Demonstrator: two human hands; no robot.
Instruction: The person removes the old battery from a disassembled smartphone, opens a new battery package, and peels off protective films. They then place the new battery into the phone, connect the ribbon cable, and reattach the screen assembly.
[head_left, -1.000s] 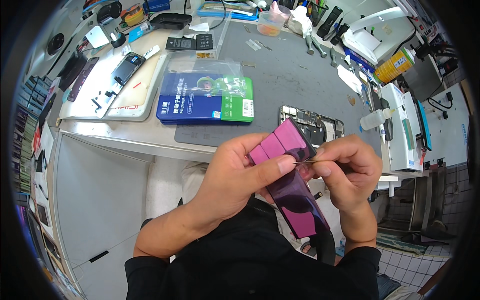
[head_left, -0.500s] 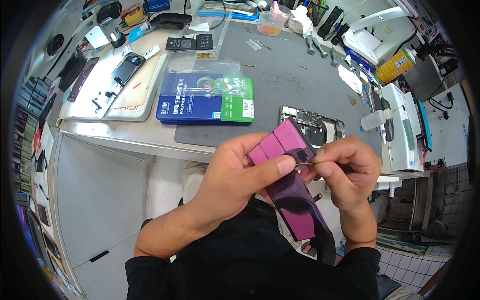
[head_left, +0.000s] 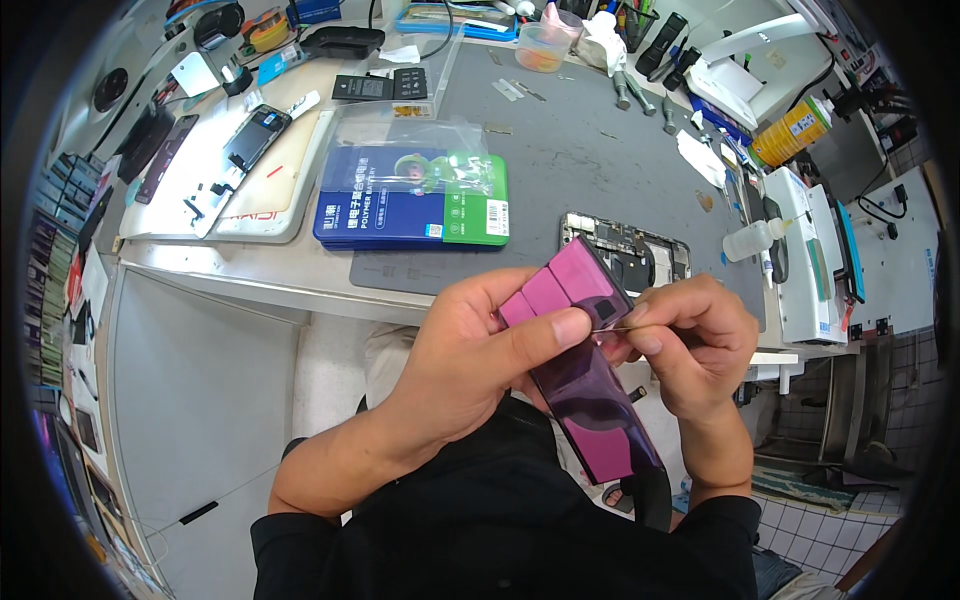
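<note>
Left hand [head_left: 480, 350] gripping a glossy magenta rectangular film-covered battery [head_left: 580, 370], long axis running away from the body; right hand [head_left: 690, 345] pinching, apparently, thin tweezers [head_left: 610, 330] at its edge

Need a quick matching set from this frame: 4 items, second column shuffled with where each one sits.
Things:
1. purple strip
2. blue and green box
3. opened phone frame
4. yellow bottle

Places:
A. far right of the bench, lying tilted
B. on the grey mat, just beyond the hands
C. between left hand and right hand
D. at the mat's left edge, under a clear bag

Pairs: 1-C, 2-D, 3-B, 4-A
</note>
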